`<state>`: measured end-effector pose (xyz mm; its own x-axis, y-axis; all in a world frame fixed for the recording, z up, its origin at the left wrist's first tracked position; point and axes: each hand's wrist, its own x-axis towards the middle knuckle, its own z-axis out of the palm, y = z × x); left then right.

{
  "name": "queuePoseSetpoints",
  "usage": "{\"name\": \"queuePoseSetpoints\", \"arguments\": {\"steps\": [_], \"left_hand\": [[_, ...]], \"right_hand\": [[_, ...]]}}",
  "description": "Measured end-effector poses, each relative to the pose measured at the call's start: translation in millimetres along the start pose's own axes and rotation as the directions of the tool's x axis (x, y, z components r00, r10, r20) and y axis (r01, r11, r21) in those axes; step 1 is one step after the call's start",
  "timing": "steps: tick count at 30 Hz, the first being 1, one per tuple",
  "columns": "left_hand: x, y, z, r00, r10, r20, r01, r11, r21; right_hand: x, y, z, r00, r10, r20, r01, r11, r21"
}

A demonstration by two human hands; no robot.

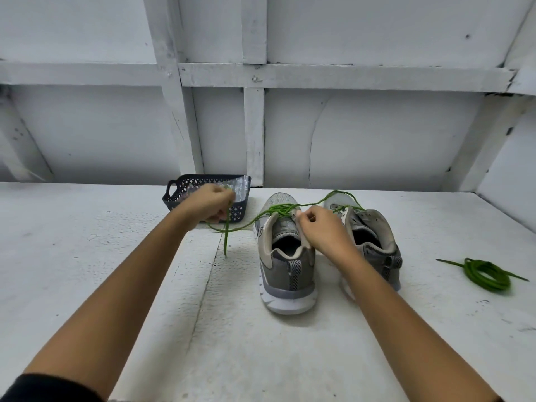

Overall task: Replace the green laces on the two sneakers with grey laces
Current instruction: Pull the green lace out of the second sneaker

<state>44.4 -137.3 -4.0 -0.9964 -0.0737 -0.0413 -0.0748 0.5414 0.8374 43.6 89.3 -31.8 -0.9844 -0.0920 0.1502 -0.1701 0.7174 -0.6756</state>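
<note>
One green lace (487, 275) lies coiled on the tabletop (116, 285); the second lace (290, 208) threads the nearer sneaker (285, 274). My left hand (211, 204) pinches its loose end and my right hand (324, 230) grips the shoe's rim. I should pull slowly, eyelet by eyelet.

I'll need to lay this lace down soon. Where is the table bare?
Bare table left of the left sneaker, in front of the basket; also nearer than both heels. A narrower patch between right sneaker and coiled lace. Crowded by left hand, right hand and stretched lace.
</note>
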Motion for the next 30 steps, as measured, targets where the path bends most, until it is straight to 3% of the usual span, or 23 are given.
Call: {"name": "queuePoseSetpoints", "arguments": {"steps": [2, 3, 5, 7, 9, 13, 15, 18, 23, 26, 30], "left_hand": [[-1, 2, 3, 0.986, -0.002, 0.165, -0.062, 0.922, 0.383], [0, 1, 6, 0.980, -0.023, 0.198, -0.098, 0.811, 0.577], [5, 0, 16, 0.991, 0.012, 0.132, -0.114, 0.593, 0.797], [9, -2, 28, 0.992, 0.129, -0.006, -0.066, 0.544, 0.836], [11, 0, 38, 0.971, 0.232, -0.057, -0.076, 0.525, 0.847], [20, 6, 54, 0.937, 0.325, 0.127, -0.281, 0.490, 0.825], [23, 5, 59, 0.937, 0.317, 0.147, -0.301, 0.516, 0.802], [24, 5, 62, 0.946, 0.308, 0.104, -0.293, 0.666, 0.686], [22, 11, 50, 0.966, 0.242, 0.088, -0.248, 0.783, 0.570], [14, 23, 33, 0.971, 0.211, 0.111, -0.239, 0.860, 0.452], [-12, 38, 27, 0.963, 0.251, 0.095, -0.267, 0.931, 0.250]], "right_hand": [[10, -5, -8, 0.999, -0.034, 0.005, 0.034, 0.997, -0.073], [16, -7, -12, 0.999, -0.047, -0.004, 0.046, 0.994, -0.101], [31, -10, -16, 0.997, -0.074, 0.006, 0.074, 0.987, -0.142], [45, -12, -19, 0.989, -0.116, 0.096, 0.135, 0.964, -0.230], [57, -11, -19, 0.964, -0.147, 0.221, 0.217, 0.916, -0.338], [76, -2, -14, 0.913, -0.168, 0.373, 0.337, 0.825, -0.453], [80, 2, -10, 0.915, -0.184, 0.360, 0.346, 0.816, -0.464], [83, 4, -6, 0.924, -0.208, 0.322, 0.343, 0.823, -0.453], [82, 1, -11, 0.921, -0.186, 0.342, 0.334, 0.828, -0.449], [78, -9, -27, 0.925, -0.210, 0.316, 0.310, 0.898, -0.311], [58, -24, -53, 0.868, -0.205, 0.453, 0.253, 0.966, -0.048]]}}
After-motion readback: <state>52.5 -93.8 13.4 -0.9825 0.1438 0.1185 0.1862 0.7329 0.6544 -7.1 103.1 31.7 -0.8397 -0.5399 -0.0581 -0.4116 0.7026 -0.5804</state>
